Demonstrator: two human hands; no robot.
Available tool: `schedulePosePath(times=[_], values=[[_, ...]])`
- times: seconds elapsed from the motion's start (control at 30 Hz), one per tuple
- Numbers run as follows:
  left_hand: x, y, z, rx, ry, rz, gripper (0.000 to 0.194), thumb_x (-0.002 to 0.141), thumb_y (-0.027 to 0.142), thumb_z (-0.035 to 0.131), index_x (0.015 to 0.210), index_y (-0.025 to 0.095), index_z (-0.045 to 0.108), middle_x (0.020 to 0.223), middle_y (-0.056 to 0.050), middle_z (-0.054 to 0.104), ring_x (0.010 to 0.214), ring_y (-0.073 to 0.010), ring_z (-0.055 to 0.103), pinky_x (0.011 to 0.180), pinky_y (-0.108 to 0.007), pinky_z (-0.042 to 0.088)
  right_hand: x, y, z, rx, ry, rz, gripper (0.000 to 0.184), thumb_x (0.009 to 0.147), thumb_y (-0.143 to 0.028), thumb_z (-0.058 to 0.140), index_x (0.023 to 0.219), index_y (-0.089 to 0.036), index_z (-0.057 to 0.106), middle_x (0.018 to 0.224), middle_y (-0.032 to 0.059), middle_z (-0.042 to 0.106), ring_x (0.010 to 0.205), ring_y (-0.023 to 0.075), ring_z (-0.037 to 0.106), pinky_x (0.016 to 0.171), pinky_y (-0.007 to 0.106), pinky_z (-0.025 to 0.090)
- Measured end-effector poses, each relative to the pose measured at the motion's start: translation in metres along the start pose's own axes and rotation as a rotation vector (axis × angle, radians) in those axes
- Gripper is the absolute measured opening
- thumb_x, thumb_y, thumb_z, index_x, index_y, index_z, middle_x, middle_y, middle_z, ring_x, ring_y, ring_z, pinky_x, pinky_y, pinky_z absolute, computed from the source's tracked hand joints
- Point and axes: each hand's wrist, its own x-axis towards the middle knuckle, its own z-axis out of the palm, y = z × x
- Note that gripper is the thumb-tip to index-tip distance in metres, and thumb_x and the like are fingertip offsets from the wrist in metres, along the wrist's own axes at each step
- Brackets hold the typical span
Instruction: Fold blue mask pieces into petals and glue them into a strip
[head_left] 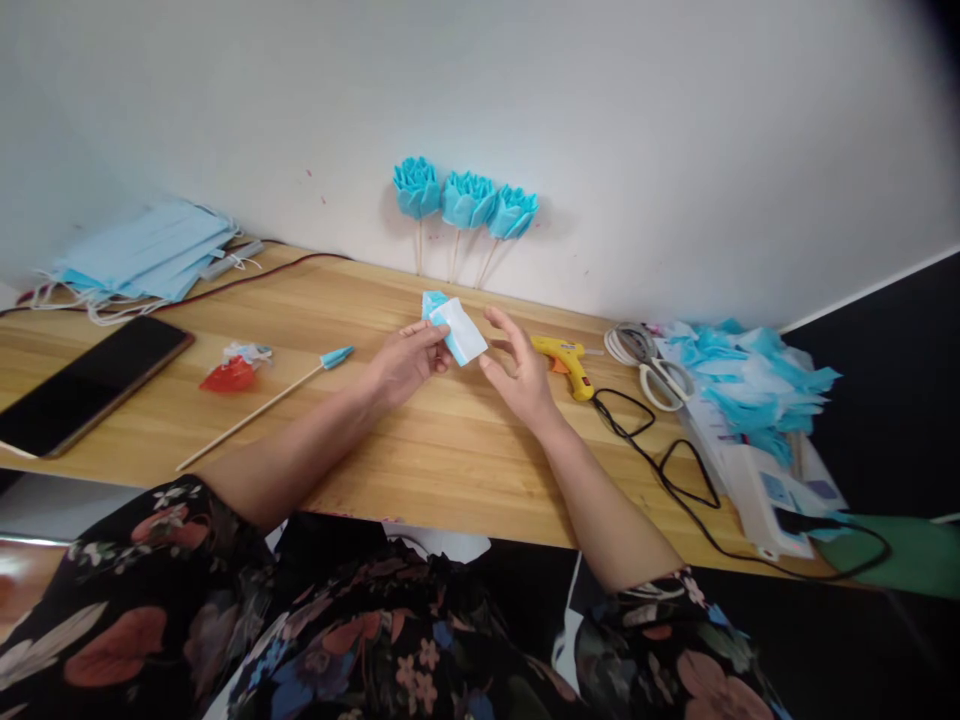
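Observation:
Between thumb and fingers, my left hand [409,362] pinches a small piece of blue and white mask fabric [463,332], its white side facing me and a blue part behind it. My right hand [519,375] is beside the fabric's right edge with thumb and fingers apart; whether a fingertip brushes the edge I cannot tell. To the left on the table lies a wooden stick [255,415] with a blue fabric wrap [337,357] at its tip. Three blue fabric flowers on sticks, the middle flower [469,200] among them, lean against the wall.
A yellow glue gun [564,365] with a black cord lies right of my hand. Further right are scissors [664,384], a pile of blue fabric scraps [757,375] and a power strip [761,500]. Leftward are a phone [94,380], a red packet [229,376] and stacked face masks [150,250].

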Motion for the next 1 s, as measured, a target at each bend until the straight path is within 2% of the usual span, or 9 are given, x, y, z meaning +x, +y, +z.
schedulePosePath(times=[0.1, 0.17, 0.27, 0.43, 0.53, 0.77, 0.93, 1.0], values=[[0.000, 0.000, 0.000, -0.030, 0.012, -0.025, 0.014, 0.085, 0.018, 0.074, 0.077, 0.015, 0.063, 0.066, -0.001, 0.064, 0.057, -0.0100, 0.056, 0.055, -0.025, 0.039, 0.000, 0.000, 0.001, -0.204, -0.054, -0.154, 0.066, 0.085, -0.020, 0.065, 0.148, -0.033, 0.049, 0.153, 0.0076, 0.055, 0.143, 0.0314, 0.048, 0.116, 0.058, 0.043], [0.000, -0.001, 0.000, -0.037, 0.005, -0.038, 0.014, 0.084, 0.019, 0.076, 0.078, 0.015, 0.064, 0.066, -0.001, 0.063, 0.058, -0.0101, 0.056, 0.055, -0.025, 0.040, 0.001, -0.001, 0.002, -0.281, -0.088, -0.217, 0.065, 0.085, -0.017, 0.063, 0.146, -0.034, 0.050, 0.153, 0.0068, 0.056, 0.143, 0.0319, 0.048, 0.119, 0.061, 0.037], [-0.001, -0.004, 0.000, -0.033, -0.019, -0.045, 0.014, 0.083, 0.019, 0.077, 0.079, 0.015, 0.064, 0.067, 0.000, 0.064, 0.058, -0.0100, 0.056, 0.057, -0.025, 0.040, 0.002, -0.002, 0.003, -0.320, -0.092, -0.254, 0.051, 0.088, -0.017, 0.061, 0.134, -0.036, 0.059, 0.151, 0.0043, 0.056, 0.142, 0.0313, 0.049, 0.118, 0.062, 0.036], [-0.002, -0.006, 0.000, 0.002, -0.041, -0.044, 0.010, 0.085, 0.017, 0.074, 0.078, 0.013, 0.067, 0.065, -0.001, 0.064, 0.058, -0.0103, 0.057, 0.058, -0.025, 0.040, 0.003, 0.002, 0.001, -0.292, -0.059, -0.293, 0.018, 0.092, -0.022, 0.064, 0.098, -0.035, 0.074, 0.137, 0.0009, 0.065, 0.134, 0.0299, 0.053, 0.113, 0.058, 0.040], [-0.001, -0.007, -0.002, 0.021, -0.048, -0.022, 0.010, 0.084, 0.018, 0.076, 0.079, 0.013, 0.069, 0.068, -0.002, 0.065, 0.061, -0.0109, 0.059, 0.058, -0.025, 0.040, 0.003, 0.003, 0.000, -0.270, -0.063, -0.262, 0.011, 0.092, -0.028, 0.066, 0.091, -0.034, 0.075, 0.133, 0.0014, 0.067, 0.130, 0.0298, 0.054, 0.110, 0.056, 0.042], [0.001, -0.009, -0.006, 0.086, -0.072, 0.017, 0.015, 0.080, 0.025, 0.081, 0.079, 0.014, 0.071, 0.073, -0.003, 0.068, 0.067, -0.0123, 0.061, 0.063, -0.026, 0.045, 0.003, 0.003, 0.001, -0.232, -0.063, -0.207, 0.010, 0.093, -0.034, 0.067, 0.090, -0.033, 0.077, 0.132, 0.0032, 0.068, 0.127, 0.0292, 0.056, 0.107, 0.054, 0.044], [0.003, -0.012, -0.006, 0.182, -0.049, 0.072, 0.011, 0.076, 0.019, 0.081, 0.081, 0.014, 0.073, 0.075, -0.002, 0.068, 0.066, -0.0110, 0.059, 0.065, -0.026, 0.044, 0.002, 0.002, 0.003, -0.197, -0.030, -0.216, 0.010, 0.092, -0.033, 0.067, 0.090, -0.031, 0.076, 0.128, 0.0046, 0.070, 0.124, 0.0275, 0.060, 0.108, 0.053, 0.043], [0.003, -0.013, -0.006, 0.244, -0.019, 0.124, 0.007, 0.076, 0.017, 0.079, 0.079, 0.015, 0.073, 0.074, -0.001, 0.068, 0.065, -0.0103, 0.056, 0.065, -0.026, 0.043, 0.001, 0.000, 0.004, -0.166, -0.023, -0.176, 0.009, 0.091, -0.032, 0.067, 0.090, -0.030, 0.076, 0.128, 0.0049, 0.069, 0.124, 0.0269, 0.060, 0.109, 0.053, 0.043]])
